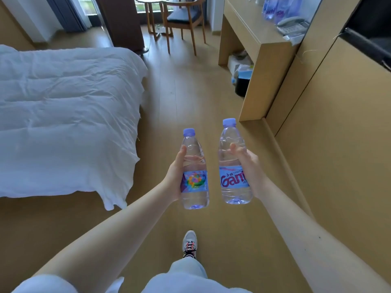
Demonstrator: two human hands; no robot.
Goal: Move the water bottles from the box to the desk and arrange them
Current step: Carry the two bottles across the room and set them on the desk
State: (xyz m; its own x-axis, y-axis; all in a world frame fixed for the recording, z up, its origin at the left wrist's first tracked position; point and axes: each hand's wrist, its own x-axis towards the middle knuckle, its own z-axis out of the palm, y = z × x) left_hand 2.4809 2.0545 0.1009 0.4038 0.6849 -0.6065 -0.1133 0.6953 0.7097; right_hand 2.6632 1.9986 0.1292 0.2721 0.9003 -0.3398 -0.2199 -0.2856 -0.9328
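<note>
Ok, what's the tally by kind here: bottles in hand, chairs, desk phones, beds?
Bottles in hand: 2, left bottle in left hand, right bottle in right hand
Chairs: 1
Desk phones: 1
Beds: 1
Total: 5

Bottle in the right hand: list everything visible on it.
The right bottle is clear ribbed plastic with a pale purple cap on top and a blue label with red lettering round its lower half. It looks filled with water, though the level is hard to tell. It is roughly upright, cap up, in the air above the wood floor. The right hand grips its middle from the right side. The left bottle is close beside it, not touching.
</note>
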